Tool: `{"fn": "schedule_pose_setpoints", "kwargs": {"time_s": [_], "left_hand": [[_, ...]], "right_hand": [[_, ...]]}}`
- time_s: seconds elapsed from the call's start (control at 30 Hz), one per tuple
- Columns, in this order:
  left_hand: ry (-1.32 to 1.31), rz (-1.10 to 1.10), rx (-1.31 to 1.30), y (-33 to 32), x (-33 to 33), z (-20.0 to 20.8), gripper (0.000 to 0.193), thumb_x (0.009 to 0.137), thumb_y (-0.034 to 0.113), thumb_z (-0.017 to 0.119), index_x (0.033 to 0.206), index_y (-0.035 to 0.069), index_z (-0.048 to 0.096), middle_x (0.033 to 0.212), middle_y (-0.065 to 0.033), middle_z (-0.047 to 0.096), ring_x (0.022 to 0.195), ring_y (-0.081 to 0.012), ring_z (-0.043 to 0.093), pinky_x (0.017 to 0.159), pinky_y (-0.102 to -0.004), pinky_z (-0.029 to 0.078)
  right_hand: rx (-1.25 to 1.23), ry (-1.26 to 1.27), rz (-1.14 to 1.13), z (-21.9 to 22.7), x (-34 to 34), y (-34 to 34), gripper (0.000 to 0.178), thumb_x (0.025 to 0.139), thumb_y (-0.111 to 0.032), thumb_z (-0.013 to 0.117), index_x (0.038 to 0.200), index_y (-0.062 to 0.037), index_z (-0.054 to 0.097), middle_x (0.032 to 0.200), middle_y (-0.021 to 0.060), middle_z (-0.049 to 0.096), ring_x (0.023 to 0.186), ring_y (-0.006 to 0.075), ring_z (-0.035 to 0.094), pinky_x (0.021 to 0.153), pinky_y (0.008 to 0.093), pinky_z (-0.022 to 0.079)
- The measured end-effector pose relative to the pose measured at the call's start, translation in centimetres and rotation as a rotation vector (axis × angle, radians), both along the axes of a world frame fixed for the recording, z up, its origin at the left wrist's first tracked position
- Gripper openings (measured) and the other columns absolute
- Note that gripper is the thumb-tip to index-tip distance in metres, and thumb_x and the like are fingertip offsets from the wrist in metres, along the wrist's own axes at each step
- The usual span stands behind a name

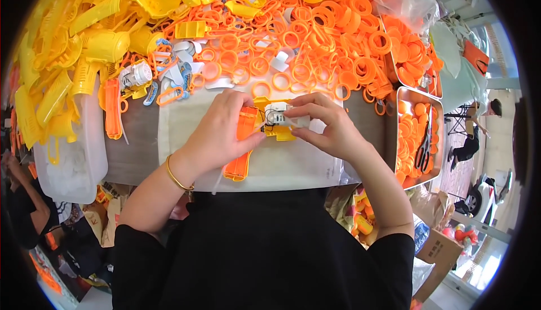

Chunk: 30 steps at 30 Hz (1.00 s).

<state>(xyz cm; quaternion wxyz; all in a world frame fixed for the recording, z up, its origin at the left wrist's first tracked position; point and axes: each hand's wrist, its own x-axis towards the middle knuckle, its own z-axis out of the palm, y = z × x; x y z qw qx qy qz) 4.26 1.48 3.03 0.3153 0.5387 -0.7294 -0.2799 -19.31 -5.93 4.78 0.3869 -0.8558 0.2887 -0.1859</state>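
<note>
Just above the near edge of the work surface, my left hand point(217, 132) is closed around an orange plastic handle shell point(238, 166), thumb along its side. My right hand point(327, 123) pinches a white cylindrical unit with thin dark wires point(276, 116), fingers on its right end. That unit lies in a yellow plastic housing half point(280, 134), which joins the orange handle. A thin pale strip point(217, 181) hangs below the handle. To the left rests a similar orange handle point(112, 110) with a white cylinder point(135, 74) at its top.
Yellow plastic shells point(104, 45) are heaped at the far left, above a translucent tub point(93, 166). Orange rings point(301, 73) spread across the back. On the right, a metal tray point(393, 163) holds orange discs and black-handled scissors point(424, 151). Crumpled clear plastic point(403, 0) lies behind.
</note>
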Motion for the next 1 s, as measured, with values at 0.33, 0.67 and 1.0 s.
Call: {"fn": "schedule_pose_setpoints", "kwargs": {"time_s": [0.33, 0.67, 1.0], "left_hand": [[0.023, -0.025, 0.062, -0.3, 0.3, -0.2, 0.05, 0.073, 0.022, 0.074, 0.109, 0.003, 0.046, 0.103, -0.0141, 0.05, 0.099, -0.0291, 0.052, 0.09, -0.0361, 0.043], [0.053, -0.103, 0.163, -2.2, 1.4, -0.1, 0.054, 0.073, 0.028, 0.075, 0.107, -0.002, 0.045, 0.101, -0.0158, 0.053, 0.096, -0.0292, 0.053, 0.086, -0.037, 0.045], [0.057, -0.082, 0.168, -1.5, 1.1, 0.1, 0.058, 0.072, 0.027, 0.076, 0.11, -0.002, 0.045, 0.101, -0.0154, 0.053, 0.097, -0.0302, 0.052, 0.086, -0.0373, 0.044]], "right_hand": [[0.413, 0.155, -0.151, 1.4, 0.5, -0.8, 0.029, 0.077, -0.011, 0.075, 0.106, -0.0097, 0.068, 0.107, 0.0044, 0.055, 0.095, 0.0134, 0.056, 0.075, 0.0263, 0.051], [0.641, 0.144, -0.063, -0.1, 0.6, -4.4, 0.034, 0.079, -0.01, 0.074, 0.111, -0.0077, 0.066, 0.098, -0.0011, 0.055, 0.081, 0.0072, 0.051, 0.071, 0.0229, 0.045], [0.141, 0.269, -0.017, 1.3, 1.3, -2.1, 0.031, 0.078, -0.008, 0.073, 0.108, -0.011, 0.067, 0.099, 0.0044, 0.053, 0.082, 0.0143, 0.057, 0.07, 0.026, 0.051]]}}
